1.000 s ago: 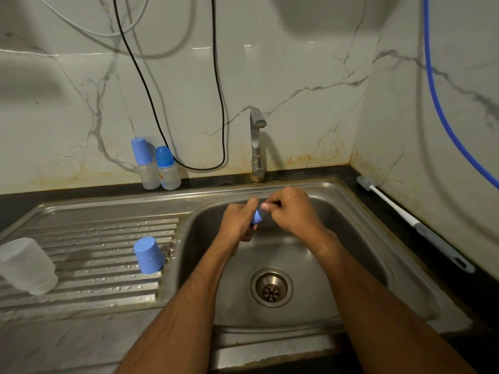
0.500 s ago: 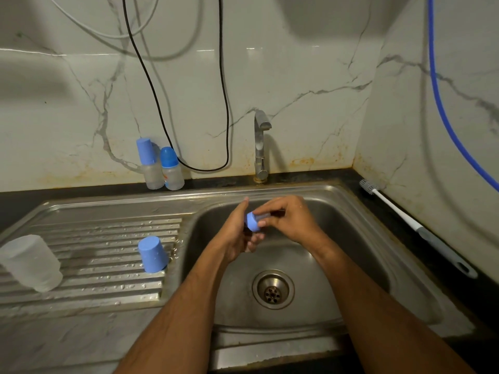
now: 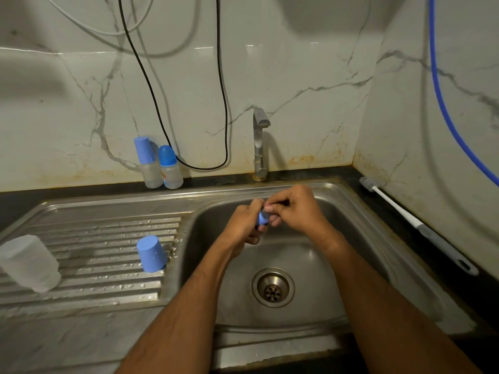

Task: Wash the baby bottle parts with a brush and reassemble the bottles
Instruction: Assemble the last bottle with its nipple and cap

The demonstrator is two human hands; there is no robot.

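Over the steel sink basin (image 3: pixel 310 265), my left hand (image 3: pixel 243 228) grips a small blue bottle part (image 3: pixel 262 217), probably the screw ring; most of it is hidden by my fingers. My right hand (image 3: pixel 294 209) pinches the same part from the right with its fingertips. A blue cap (image 3: pixel 151 253) stands upside down on the ribbed drainboard (image 3: pixel 81 265). A clear bottle body (image 3: pixel 29 263) stands inverted at the drainboard's left end. Two assembled bottles, one with a tall blue cap (image 3: pixel 147 161) and one with a round blue cap (image 3: pixel 169 167), stand against the wall.
The bottle brush (image 3: pixel 413 222) with a white and grey handle lies on the dark counter right of the sink. The tap (image 3: pixel 259 141) rises behind the basin, with no water running. A black cable (image 3: pixel 189 163) and a blue hose (image 3: pixel 442 103) hang on the marble wall.
My hands closed together again around the blue part, which was more exposed half a second ago; now my fingers cover most of it. Nothing else has moved.
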